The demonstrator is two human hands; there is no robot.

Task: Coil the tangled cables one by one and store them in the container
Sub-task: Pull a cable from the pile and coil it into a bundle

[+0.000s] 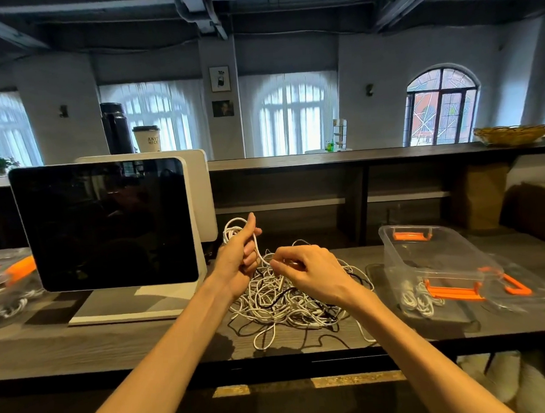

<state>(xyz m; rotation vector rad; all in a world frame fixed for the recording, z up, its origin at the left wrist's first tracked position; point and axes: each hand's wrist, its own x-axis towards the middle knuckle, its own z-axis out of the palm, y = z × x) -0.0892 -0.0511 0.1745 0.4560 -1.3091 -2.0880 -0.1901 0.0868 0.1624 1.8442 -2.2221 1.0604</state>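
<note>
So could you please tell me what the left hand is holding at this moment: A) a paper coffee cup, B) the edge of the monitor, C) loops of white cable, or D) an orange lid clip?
C: the left hand grips a small coil of white cable above the tangled pile, while the right hand pinches the strand that runs from it.

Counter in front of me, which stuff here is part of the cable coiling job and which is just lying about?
Part of the job:
white cable being coiled, held by left hand
right hand, pinching that cable
tangled cable pile
clear container

Just lying about:
monitor
paper cup
black flask
woven basket
</note>
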